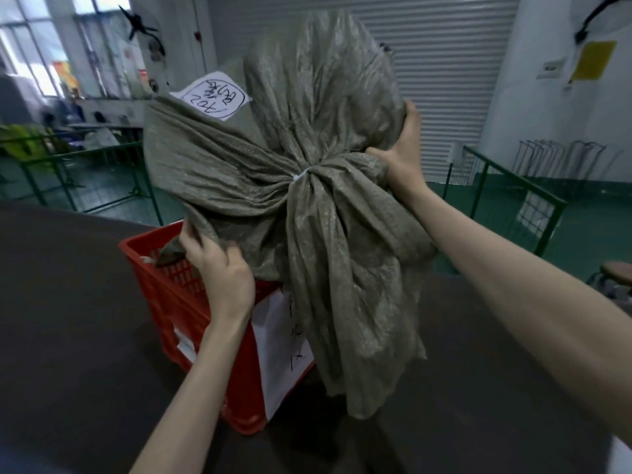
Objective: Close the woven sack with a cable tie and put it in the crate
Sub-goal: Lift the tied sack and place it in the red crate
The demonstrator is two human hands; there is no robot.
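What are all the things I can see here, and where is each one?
woven sack: one, grey-green, held up over the crate
cable tie: one, white, cinched round the sack's neck
paper label: one, white with handwriting, on the sack's upper left
crate: one, red, on the table below the sack
table: one, dark, foreground
stool: one, brown seat, right edge
left hand: gripping the sack's lower edge
right hand: gripping the sack's right side

Grey roller shutter (455,63) fills the upper right; green wire fencing (85,172) at left; round stool (617,270) at right edge.
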